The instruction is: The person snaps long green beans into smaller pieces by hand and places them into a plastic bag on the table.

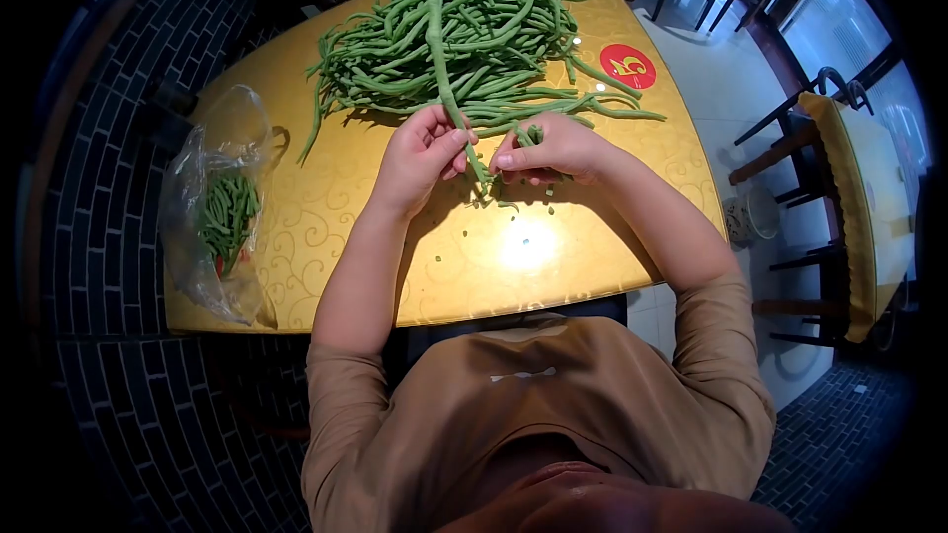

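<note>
My left hand pinches a long green bean between thumb and fingers. The bean runs up over the pile, and its lower end points down between my hands. Close by on the right, my right hand is closed around several short bean pieces, its thumb and fingertip near the bean's lower end. Part of what it grips is hidden by the fingers. Beyond both hands lies a big pile of long green beans. Small green scraps are scattered just below my hands.
A clear plastic bag holding cut bean pieces stands at the table's left side. The table has a gold patterned cover with a round red sticker at the right. Another table and chairs stand farther right.
</note>
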Available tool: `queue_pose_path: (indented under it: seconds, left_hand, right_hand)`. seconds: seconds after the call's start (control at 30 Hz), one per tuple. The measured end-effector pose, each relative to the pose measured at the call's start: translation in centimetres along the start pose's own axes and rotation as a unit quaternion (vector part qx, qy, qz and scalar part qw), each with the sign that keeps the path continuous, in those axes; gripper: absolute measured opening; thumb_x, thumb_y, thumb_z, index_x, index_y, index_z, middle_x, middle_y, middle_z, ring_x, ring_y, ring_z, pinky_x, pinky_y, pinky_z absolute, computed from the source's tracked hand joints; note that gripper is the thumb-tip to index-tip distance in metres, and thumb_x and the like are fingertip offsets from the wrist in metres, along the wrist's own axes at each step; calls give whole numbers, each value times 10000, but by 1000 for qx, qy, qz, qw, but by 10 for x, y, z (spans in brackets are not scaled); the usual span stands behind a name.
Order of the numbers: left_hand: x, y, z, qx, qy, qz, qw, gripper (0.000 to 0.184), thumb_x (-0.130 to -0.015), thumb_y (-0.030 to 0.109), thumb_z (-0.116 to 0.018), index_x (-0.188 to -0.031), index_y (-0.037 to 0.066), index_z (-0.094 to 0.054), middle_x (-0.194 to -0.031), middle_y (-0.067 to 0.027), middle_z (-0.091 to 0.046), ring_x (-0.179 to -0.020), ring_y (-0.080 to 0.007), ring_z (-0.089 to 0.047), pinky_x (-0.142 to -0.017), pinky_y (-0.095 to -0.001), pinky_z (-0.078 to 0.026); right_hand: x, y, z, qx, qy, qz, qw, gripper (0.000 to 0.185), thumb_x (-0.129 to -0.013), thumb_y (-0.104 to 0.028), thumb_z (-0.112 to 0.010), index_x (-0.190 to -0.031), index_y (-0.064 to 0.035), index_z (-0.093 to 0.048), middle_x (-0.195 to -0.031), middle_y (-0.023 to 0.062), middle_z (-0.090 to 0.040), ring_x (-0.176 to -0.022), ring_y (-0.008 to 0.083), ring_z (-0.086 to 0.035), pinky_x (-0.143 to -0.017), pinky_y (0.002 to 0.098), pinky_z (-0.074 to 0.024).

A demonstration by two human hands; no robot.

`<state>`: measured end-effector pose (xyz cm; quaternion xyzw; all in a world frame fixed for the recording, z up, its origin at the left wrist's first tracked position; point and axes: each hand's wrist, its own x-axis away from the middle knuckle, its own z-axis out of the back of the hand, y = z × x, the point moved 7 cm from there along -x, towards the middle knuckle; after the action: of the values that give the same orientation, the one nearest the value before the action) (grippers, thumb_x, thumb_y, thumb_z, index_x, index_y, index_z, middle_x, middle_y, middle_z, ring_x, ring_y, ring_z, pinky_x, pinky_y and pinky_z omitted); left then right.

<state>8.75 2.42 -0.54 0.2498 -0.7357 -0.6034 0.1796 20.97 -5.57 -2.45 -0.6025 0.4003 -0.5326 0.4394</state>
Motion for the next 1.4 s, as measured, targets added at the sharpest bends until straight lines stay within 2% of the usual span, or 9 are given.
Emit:
queue_pose_path:
  seconds: [0.6, 0.7, 0.8, 0.97, 1.07, 1.1, 1.23, 1.33, 1.4]
  left_hand:
    - [1, 8, 3, 28, 47, -117, 992, 127, -879, 16, -510, -993, 30, -455, -925, -106, -558, -698, -115, -551, -568, -203, -458]
    - [3, 14, 5, 74, 61, -135, 986, 103, -894, 37, -499, -990, 25, -464, -916, -104, -559, -709, -120, -554, -581, -208, -463]
    - [5, 18, 14, 122, 84, -154, 977, 100, -903, 61, -499, -987, 9, -485, -866, -94, -571, -710, -117, -556, -619, -209, -469]
    - [9, 20, 2, 113, 86, -176, 974, 137, -911, 75, -495, -1034, 17, -501, -851, -91, -585, -732, -121, -564, -682, -215, -480]
    - [10, 27, 7, 132, 88, -205, 966, 137, -909, 75, -497, -1031, 12, -500, -859, -92, -585, -744, -124, -570, -685, -217, -484]
    - [10, 30, 15, 136, 97, -215, 962, 133, -901, 55, -501, -1026, 9, -498, -888, -103, -591, -756, -127, -575, -659, -213, -475]
    - [7, 27, 16, 116, 80, -148, 979, 133, -884, 14, -501, -1016, 3, -497, -969, -130, -589, -761, -128, -574, -606, -207, -448]
    - [5, 12, -4, 153, 10, -83, 985, 148, -885, 12, -496, -1032, 0, -492, -955, -125, -586, -755, -132, -550, -617, -209, -441]
    - [6, 4, -12, 131, 9, -60, 990, 134, -880, 27, -514, -1011, 2, -507, -911, -91, -571, -742, -120, -546, -600, -205, -436]
  right_hand:
    - [1, -6, -4, -4, 47, 50, 998, 189, -825, -186, -592, -880, -12, -641, -700, 39, -629, -518, 74, -508, -439, 198, -367]
    - [2, -9, 0, -9, 101, 97, 990, 162, -821, -166, -590, -874, -21, -639, -709, 34, -610, -516, 57, -489, -447, 195, -369]
    - [4, -18, 19, 138, 199, 132, 961, 175, -807, -182, -583, -848, -19, -631, -709, 32, -622, -563, 86, -526, -487, 193, -398]
    - [9, -11, 35, -213, 257, 158, 929, 94, -791, -111, -543, -800, -17, -546, -669, 29, -546, -476, 50, -420, -399, 191, -315]
    - [1, -9, 40, -312, 173, 185, 916, 90, -792, -108, -542, -779, -19, -537, -652, 26, -525, -474, 52, -425, -390, 195, -315]
    - [-2, -11, 37, -312, 124, 157, 929, 124, -799, -156, -607, -786, -54, -538, -629, 4, -497, -456, 56, -396, -400, 192, -303]
    - [1, -9, 30, 37, 123, 40, 991, 228, -774, -231, -703, -792, -47, -570, -577, -27, -463, -456, 50, -373, -403, 202, -261]
    - [4, -12, 27, 42, 171, 37, 984, 223, -786, -239, -695, -818, -41, -598, -590, -21, -468, -457, 42, -365, -401, 212, -251]
    - [4, -13, 19, 23, 105, 52, 993, 245, -798, -269, -683, -864, -41, -622, -636, 8, -552, -515, 57, -454, -439, 210, -320]
